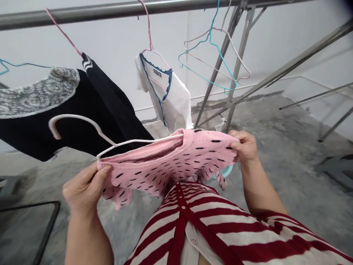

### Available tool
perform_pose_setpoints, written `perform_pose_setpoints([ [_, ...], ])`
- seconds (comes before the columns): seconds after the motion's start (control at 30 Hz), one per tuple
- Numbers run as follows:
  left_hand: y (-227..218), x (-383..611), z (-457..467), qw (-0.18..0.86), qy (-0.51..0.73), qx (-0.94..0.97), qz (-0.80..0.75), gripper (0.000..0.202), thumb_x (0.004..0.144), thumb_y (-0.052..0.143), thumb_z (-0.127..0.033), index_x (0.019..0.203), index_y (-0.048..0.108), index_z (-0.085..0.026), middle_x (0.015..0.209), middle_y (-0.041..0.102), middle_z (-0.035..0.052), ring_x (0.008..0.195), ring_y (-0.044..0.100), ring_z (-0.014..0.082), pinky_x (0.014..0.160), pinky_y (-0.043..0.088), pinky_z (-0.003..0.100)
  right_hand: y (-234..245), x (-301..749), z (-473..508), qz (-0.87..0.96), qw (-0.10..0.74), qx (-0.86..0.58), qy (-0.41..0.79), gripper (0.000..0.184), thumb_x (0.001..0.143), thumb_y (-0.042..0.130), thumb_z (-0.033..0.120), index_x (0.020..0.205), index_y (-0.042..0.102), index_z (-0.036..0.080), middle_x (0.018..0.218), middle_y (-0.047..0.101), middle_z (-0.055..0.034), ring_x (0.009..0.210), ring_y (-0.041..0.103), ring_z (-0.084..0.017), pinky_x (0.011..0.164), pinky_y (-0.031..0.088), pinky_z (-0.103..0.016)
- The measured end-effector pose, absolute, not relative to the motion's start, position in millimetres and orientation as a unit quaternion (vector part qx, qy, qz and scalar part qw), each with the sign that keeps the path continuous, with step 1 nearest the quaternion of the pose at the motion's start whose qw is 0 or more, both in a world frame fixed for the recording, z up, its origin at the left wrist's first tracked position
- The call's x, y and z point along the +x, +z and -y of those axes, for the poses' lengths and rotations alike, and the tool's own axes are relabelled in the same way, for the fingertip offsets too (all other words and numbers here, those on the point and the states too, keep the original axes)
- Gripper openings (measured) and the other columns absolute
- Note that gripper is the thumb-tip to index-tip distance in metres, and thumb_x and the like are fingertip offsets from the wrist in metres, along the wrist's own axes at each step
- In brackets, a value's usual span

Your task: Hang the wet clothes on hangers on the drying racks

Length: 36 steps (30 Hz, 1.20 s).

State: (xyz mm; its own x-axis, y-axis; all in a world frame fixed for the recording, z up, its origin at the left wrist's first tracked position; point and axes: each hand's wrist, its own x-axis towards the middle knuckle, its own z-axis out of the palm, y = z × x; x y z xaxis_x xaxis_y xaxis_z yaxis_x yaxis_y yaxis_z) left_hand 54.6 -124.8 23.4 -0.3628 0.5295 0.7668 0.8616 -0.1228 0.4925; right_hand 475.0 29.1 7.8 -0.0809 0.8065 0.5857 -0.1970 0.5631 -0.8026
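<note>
Here, the left hand point(84, 186), closed tight, pinches a pink sweater point(154, 170) beside a white hanger point(132, 141); the right hand point(246, 146), likewise closed, grips the sweater's opposite side.

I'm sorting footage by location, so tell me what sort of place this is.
Probably a clothes-drying area: a long grey metal rail bears a white top with blue ruffled trim on a pink wire hanger, and a turquoise wire hanger hangs nearby, above a grey, concrete-like floor.
</note>
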Motion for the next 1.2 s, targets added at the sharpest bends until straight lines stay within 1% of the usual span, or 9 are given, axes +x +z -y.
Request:
perform_pose_setpoints([
  [0.1,25,59,126,0.142,-0.492,-0.582,0.631,0.012,0.069,0.073,-0.030,0.080,0.076,-0.025,0.072,0.074,-0.0054,0.061,0.064,0.0097,0.059,0.048,0.015,21,481,-21,0.589,0.710,-0.185,0.340,0.026,0.065,0.078,0.040,0.060,0.060,0.022,0.054,0.058,0.0025,0.051,0.051,-0.011,0.049,0.040,-0.023],
  [0.27,24,64,124,0.134,-0.548,-0.569,0.599,0.008,0.068,0.072,-0.026,0.071,0.074,-0.019,0.052,0.062,-0.0075,0.044,0.050,0.0046,0.042,0.039,0.011,26,494,-16,0.730,0.519,-0.310,0.319,0.024,0.068,0.076,0.041,0.075,0.067,0.019,0.069,0.063,-0.0015,0.060,0.057,-0.013,0.055,0.045,-0.026],
  [0.37,26,68,121,0.129,-0.546,-0.598,0.573,0.007,0.068,0.071,-0.024,0.067,0.073,-0.018,0.052,0.062,-0.0075,0.043,0.049,0.0040,0.040,0.037,0.011,31,487,-15,0.748,0.504,-0.304,0.306,0.045,0.070,0.073,0.047,0.108,0.064,0.024,0.101,0.065,-0.0060,0.089,0.062,-0.019,0.070,0.050,-0.029],
  [0.47,30,72,116,0.147,-0.542,-0.616,0.552,0.005,0.069,0.071,-0.023,0.069,0.074,-0.019,0.058,0.067,-0.0062,0.048,0.056,0.0057,0.046,0.043,0.012,39,472,-15,0.814,0.399,-0.290,0.308,0.060,0.068,0.074,0.046,0.122,0.058,0.024,0.114,0.063,-0.0077,0.100,0.060,-0.021,0.084,0.049,-0.032],
  [0.53,31,74,115,0.151,-0.541,-0.622,0.545,0.006,0.070,0.071,-0.022,0.074,0.075,-0.020,0.062,0.069,-0.0056,0.051,0.059,0.0067,0.049,0.046,0.013,40,465,-19,0.835,0.310,-0.304,0.338,0.053,0.070,0.073,0.045,0.116,0.062,0.021,0.105,0.066,-0.0065,0.090,0.062,-0.018,0.078,0.050,-0.029],
  [0.63,31,71,116,0.143,-0.530,-0.632,0.547,0.010,0.070,0.072,-0.022,0.080,0.076,-0.022,0.062,0.070,-0.0061,0.050,0.059,0.0061,0.048,0.046,0.013,35,462,-26,0.825,0.223,-0.323,0.407,0.034,0.071,0.070,0.046,0.087,0.068,0.015,0.076,0.065,-0.0022,0.067,0.058,-0.013,0.059,0.046,-0.023],
  [0.8,31,66,122,0.161,-0.482,-0.663,0.550,0.011,0.073,0.071,-0.024,0.083,0.076,-0.023,0.068,0.072,-0.0055,0.055,0.063,0.0065,0.052,0.047,0.012,37,464,-27,0.799,0.312,-0.355,0.372,0.033,0.073,0.067,0.047,0.073,0.061,0.014,0.065,0.055,0.0002,0.058,0.049,-0.009,0.053,0.038,-0.021],
  [0.97,32,81,122,0.152,-0.480,-0.667,0.550,0.009,0.076,0.068,-0.028,0.080,0.075,-0.023,0.065,0.071,-0.0054,0.053,0.061,0.0072,0.051,0.046,0.014,42,450,-17,0.876,0.263,-0.275,0.298,0.035,0.069,0.073,0.045,0.084,0.061,0.016,0.078,0.060,-0.0015,0.071,0.053,-0.012,0.065,0.041,-0.022],
  [1.2,27,105,116,0.083,-0.417,-0.678,0.600,0.017,0.083,0.060,-0.032,0.088,0.074,-0.023,0.061,0.066,-0.0037,0.055,0.059,0.0089,0.052,0.041,0.018,29,432,-12,0.890,0.298,-0.249,0.237,0.021,0.086,0.055,0.035,0.075,0.056,0.017,0.069,0.057,-0.0009,0.064,0.051,-0.010,0.060,0.038,-0.021],
])
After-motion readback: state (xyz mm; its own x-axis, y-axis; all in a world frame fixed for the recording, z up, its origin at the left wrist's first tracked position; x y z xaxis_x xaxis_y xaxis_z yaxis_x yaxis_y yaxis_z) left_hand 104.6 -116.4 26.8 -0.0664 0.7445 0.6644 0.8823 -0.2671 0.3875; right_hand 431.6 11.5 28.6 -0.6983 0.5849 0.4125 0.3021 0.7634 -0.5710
